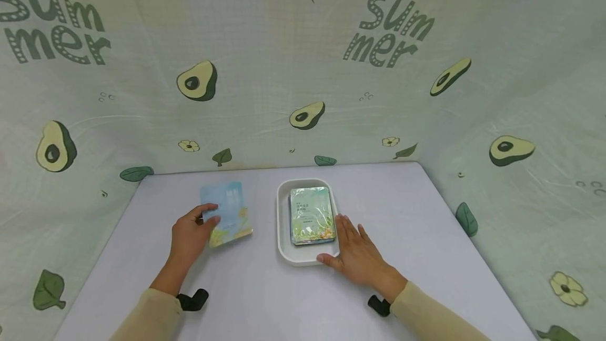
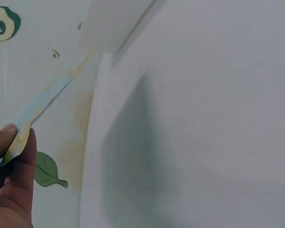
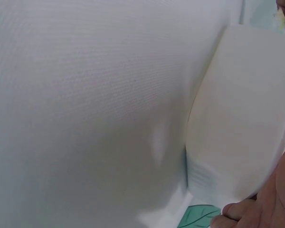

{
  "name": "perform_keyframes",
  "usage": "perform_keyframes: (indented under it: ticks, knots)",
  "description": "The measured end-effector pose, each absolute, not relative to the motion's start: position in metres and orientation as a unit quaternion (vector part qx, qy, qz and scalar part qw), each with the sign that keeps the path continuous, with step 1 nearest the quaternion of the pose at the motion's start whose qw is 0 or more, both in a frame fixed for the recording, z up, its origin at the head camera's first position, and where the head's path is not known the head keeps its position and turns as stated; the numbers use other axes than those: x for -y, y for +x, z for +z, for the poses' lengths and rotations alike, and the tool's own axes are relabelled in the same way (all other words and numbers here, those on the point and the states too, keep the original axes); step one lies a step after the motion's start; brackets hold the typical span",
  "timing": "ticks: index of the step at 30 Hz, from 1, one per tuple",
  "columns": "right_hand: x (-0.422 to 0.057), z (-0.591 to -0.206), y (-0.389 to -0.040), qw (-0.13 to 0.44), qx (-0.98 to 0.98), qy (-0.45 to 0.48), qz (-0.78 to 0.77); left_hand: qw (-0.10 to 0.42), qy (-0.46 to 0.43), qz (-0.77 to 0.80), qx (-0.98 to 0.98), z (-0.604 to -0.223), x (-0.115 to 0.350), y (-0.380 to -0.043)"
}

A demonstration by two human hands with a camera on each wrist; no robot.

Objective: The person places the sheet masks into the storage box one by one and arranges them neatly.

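My left hand [image 1: 191,233] pinches a flat blue packet [image 1: 229,207] with yellow flowers along its bottom, thumb on the front face. In the left wrist view the packet [image 2: 42,102] appears almost edge-on, raised over the white table with a shadow below it. A white rounded tray [image 1: 283,243] stands right of it, holding a short stack of packets with a green one [image 1: 312,214] on top. At the tray's right rim my right hand [image 1: 357,254] rests with extended fingers and the thumb by the near corner. The right wrist view shows the tray's outer wall [image 3: 242,104] close up.
A white tabletop [image 1: 265,299] lies under everything, its far edge against a pale green cloth [image 1: 255,136] printed with avocados and leaves. Black straps with small dark pieces [image 1: 193,300] are on both wrists.
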State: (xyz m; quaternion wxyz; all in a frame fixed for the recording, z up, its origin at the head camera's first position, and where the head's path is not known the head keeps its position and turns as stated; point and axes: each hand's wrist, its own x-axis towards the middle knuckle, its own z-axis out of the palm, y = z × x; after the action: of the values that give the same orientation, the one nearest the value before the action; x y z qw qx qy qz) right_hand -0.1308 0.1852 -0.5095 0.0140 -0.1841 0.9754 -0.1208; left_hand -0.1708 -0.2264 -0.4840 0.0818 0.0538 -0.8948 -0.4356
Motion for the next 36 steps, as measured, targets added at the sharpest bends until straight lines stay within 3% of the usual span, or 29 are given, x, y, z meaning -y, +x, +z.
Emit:
perform_keyframes:
  ticks: [18,36]
  knots:
    - [-0.186,-0.509,-0.131,0.010,-0.977,-0.189,-0.102,0.006,0.061,-0.556,0.829,-0.459,0.199,-0.194]
    - [-0.185,-0.509,-0.131,0.011,-0.978,-0.184,-0.101,-0.038,-0.010,-0.614,0.788,-0.461,0.104,-0.223]
